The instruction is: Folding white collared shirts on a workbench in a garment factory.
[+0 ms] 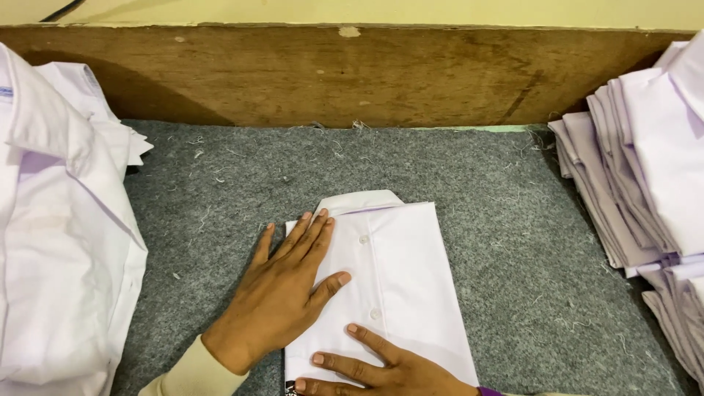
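Folded white shirt point(400, 282) lying mid-counter on grey felt point(513, 220), pressed by the flat, spread left hand point(282, 293) and right hand point(381, 367); uneven pressure could shift the folds or skew the collar point(359, 202).

My left hand point(282, 297) flat on folded white shirt point(396, 286), right hand point(381, 367) at shirt's near edge, grey felt counter point(499, 220) underneath.

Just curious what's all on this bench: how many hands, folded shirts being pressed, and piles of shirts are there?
Hands: 2, left hand and right hand
Folded shirt under the hands: 1
Shirt piles: 2, left pile and right stack
Total: 5
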